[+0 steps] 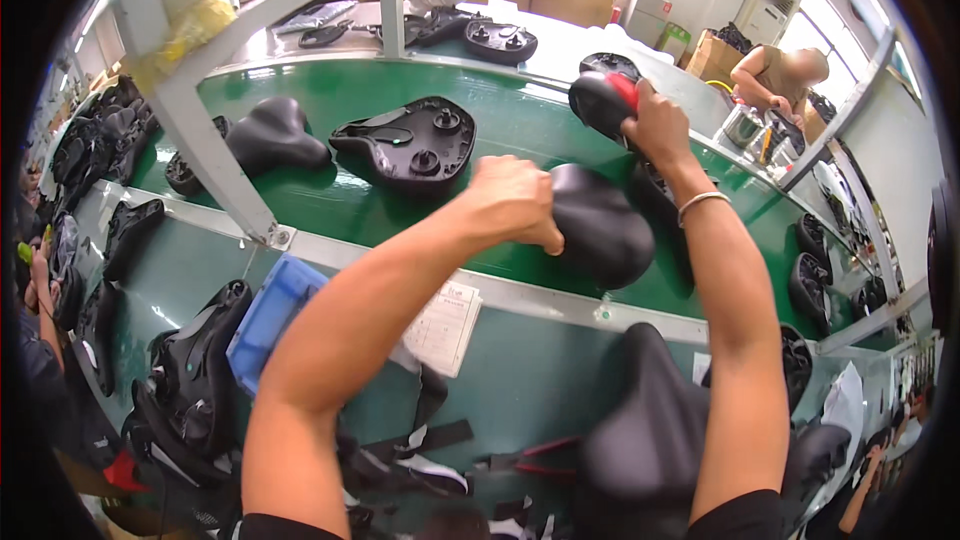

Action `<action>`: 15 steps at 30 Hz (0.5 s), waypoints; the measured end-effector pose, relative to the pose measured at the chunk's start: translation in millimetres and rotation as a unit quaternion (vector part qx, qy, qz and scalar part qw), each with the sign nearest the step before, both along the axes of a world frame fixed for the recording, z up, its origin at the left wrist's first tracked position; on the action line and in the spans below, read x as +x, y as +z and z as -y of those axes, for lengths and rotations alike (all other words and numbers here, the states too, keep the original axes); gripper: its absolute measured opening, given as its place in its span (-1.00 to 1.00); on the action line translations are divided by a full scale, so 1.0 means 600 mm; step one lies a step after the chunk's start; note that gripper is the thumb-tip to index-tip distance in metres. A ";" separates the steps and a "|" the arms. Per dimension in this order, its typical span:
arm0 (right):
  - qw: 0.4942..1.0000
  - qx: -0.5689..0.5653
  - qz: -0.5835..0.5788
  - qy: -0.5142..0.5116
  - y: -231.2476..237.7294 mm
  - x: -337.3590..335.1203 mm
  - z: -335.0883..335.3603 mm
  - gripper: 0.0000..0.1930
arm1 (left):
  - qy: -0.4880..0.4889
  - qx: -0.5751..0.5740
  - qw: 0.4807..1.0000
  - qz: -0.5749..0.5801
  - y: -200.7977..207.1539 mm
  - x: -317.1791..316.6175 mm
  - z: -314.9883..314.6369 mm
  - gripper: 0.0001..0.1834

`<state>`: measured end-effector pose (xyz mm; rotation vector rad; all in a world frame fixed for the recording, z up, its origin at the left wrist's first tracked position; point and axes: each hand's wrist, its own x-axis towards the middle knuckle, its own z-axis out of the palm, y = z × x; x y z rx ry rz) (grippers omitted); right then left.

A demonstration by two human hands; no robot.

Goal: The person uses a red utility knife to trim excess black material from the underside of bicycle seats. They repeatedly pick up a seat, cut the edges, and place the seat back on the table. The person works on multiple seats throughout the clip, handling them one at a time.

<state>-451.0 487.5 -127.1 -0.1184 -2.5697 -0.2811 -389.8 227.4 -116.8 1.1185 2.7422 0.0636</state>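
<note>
Both my arms reach over the bench to a green belt carrying bicycle saddles. My left hand (pixel 512 202) is closed at the left edge of a smooth black saddle (pixel 605 230), the thumb lying against its side. Farther right, my right hand (pixel 658 125) grips a black saddle with a red patch (pixel 598 108); the fingers' far side is hidden. Left of my left hand, an upturned saddle (pixel 415 145) shows its black underside with two round mounts. Another black saddle (pixel 280 135) lies beyond it, near the frame post.
On the near bench are a blue bin (pixel 275 310), a printed sheet (pixel 445 330), red-handled pliers (pixel 535 460), black scraps and a large black saddle (pixel 645 430). A white metal frame post (pixel 215 140) rises at left. Co-workers (pixel 785 80) sit across the belt.
</note>
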 end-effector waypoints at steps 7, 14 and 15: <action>0.793 -0.604 0.063 0.049 0.167 0.187 -0.006 -0.66 | 0.083 0.142 0.986 0.014 0.010 0.291 0.208 -0.18; 0.703 -0.528 0.473 0.064 0.107 0.358 0.024 -0.79 | 0.135 0.154 0.975 0.088 -0.053 0.469 0.313 -0.24; 0.709 -0.528 0.462 0.060 0.098 0.356 0.010 -0.76 | 0.121 0.170 0.975 0.080 -0.064 0.482 0.325 -0.27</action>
